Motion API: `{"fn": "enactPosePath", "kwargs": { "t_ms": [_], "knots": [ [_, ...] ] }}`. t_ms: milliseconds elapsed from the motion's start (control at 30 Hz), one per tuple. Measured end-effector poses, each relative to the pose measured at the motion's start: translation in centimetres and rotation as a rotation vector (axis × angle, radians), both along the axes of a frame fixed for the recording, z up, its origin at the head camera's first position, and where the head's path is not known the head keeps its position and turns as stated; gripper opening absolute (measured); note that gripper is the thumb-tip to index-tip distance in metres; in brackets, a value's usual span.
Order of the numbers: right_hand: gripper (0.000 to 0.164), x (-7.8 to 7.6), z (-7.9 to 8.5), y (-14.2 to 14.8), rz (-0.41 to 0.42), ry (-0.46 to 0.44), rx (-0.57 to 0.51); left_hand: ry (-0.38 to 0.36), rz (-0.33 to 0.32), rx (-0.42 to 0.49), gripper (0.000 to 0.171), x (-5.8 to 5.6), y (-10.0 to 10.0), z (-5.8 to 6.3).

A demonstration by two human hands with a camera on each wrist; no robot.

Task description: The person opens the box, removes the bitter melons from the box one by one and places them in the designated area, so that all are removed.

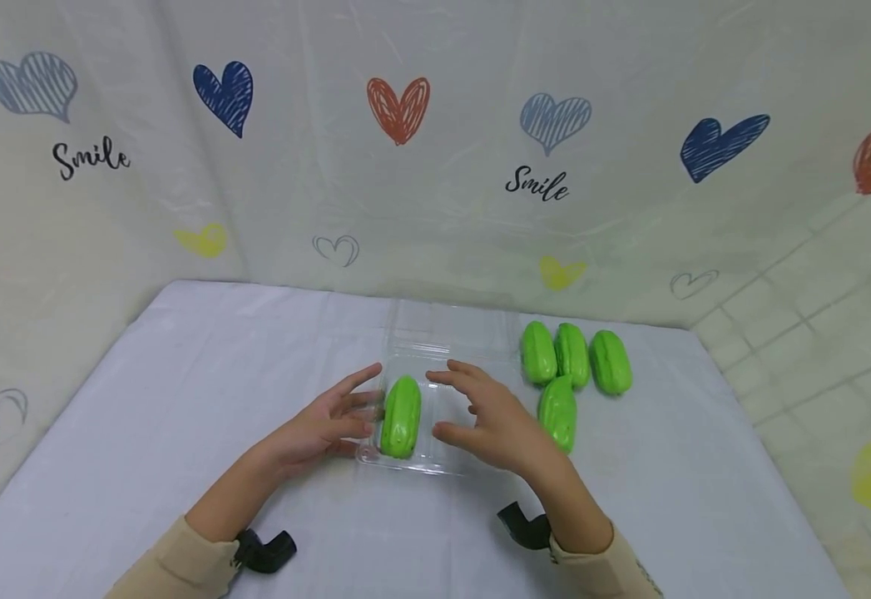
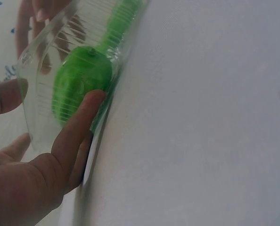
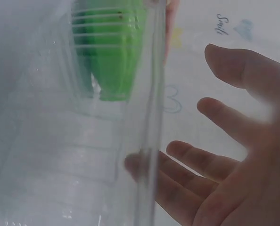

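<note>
A clear plastic clamshell box (image 1: 431, 467) lies on the table with its lid (image 1: 453, 326) folded back. Inside it, on the left, sits one glossy green oblong piece (image 1: 401, 420), like a short cucumber. My left hand (image 1: 315, 433) is at the box's left side; in the left wrist view one fingertip (image 2: 95, 98) touches the plastic wall beside the green piece (image 2: 81, 77). Over the right part of the box hovers my right hand (image 1: 498, 420), fingers spread and nothing held. The right wrist view shows those fingers (image 3: 196, 162) loosely extended by the box wall (image 3: 147, 141).
Right of the box are several more green pieces (image 1: 572, 356), grouped at the back, with one nearer piece (image 1: 558, 416) partly behind the right hand. A white cloth (image 1: 255, 366) covers the table. Behind it hangs a sheet (image 1: 450, 216) printed with hearts.
</note>
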State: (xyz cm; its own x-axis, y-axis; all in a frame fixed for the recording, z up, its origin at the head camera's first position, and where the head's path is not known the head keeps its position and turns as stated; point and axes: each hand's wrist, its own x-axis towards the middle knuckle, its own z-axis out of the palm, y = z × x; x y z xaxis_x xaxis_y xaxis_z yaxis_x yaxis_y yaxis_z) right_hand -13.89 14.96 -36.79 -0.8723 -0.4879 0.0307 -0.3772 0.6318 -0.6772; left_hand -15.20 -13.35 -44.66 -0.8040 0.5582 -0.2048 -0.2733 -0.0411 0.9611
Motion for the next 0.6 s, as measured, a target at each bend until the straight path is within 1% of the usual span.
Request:
{"fn": "enactPosePath", "kwargs": {
  "t_ms": [200,467,600],
  "knots": [
    [0.061,0.0,-0.3,-1.0,0.011,-0.028,0.021,0.001,-0.007,0.001,0.084,0.0,-0.1,-0.1],
    [0.063,-0.1,-0.6,-2.2,0.048,-0.014,0.051,0.005,-0.011,0.004,0.084,0.1,-0.2,0.0],
    [0.063,-0.2,-0.9,-2.6,0.049,-0.042,0.066,0.005,-0.01,0.003,0.084,0.1,-0.2,0.0]
  ]
}}
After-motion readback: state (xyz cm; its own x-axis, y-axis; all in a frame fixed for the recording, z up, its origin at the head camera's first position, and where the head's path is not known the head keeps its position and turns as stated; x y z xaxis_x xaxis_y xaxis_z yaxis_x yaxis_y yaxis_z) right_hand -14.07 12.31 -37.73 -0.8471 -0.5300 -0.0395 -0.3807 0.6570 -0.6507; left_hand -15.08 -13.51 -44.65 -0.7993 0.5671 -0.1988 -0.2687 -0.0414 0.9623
